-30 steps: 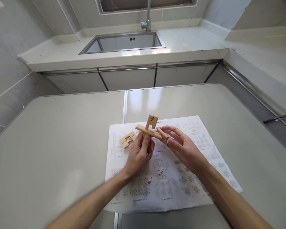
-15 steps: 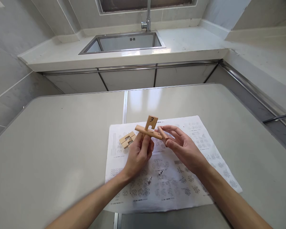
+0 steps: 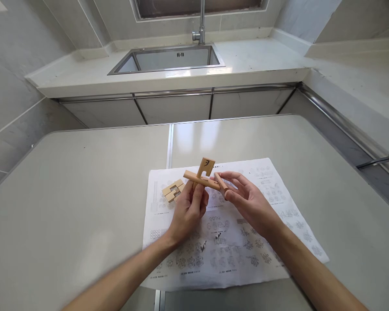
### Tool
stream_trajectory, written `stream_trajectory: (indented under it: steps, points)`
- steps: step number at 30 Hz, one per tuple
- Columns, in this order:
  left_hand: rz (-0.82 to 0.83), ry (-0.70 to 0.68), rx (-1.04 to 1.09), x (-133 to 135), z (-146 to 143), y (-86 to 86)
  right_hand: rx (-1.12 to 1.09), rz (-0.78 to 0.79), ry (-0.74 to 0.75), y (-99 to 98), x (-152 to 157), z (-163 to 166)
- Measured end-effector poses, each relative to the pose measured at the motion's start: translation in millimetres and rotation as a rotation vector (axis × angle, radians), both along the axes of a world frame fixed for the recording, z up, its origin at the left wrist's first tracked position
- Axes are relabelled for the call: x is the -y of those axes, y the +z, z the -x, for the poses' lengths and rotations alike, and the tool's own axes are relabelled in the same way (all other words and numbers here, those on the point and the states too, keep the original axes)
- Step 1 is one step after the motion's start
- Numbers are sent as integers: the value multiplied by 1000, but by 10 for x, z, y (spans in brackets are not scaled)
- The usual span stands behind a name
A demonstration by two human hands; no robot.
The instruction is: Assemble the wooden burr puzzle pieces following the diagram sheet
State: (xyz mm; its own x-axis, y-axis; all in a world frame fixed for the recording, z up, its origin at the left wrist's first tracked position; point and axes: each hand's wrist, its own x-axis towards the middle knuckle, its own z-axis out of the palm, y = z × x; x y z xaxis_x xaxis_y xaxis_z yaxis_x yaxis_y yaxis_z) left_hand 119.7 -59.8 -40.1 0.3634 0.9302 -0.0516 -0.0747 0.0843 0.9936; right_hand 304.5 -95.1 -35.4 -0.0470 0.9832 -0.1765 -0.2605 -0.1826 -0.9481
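Over printed sheet [image 3: 278,203], left hand [image 3: 188,211] pinches crossed wooden pieces [image 3: 203,172], right hand [image 3: 249,203] pinches third bar [image 3: 221,182].

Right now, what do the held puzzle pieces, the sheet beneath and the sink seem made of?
The puzzle pieces look like bare light wood: matt tan, square-cut notches. The sheet is thin white paper, printed with diagrams. The sink is probably brushed stainless steel: grey, soft sheen.
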Motion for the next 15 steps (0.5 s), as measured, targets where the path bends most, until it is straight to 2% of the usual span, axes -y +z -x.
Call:
stream_trajectory:
  steps: [15]
  points:
    - [21, -1, 32, 6, -8, 11, 11, -1, 0, 28, -3, 15]
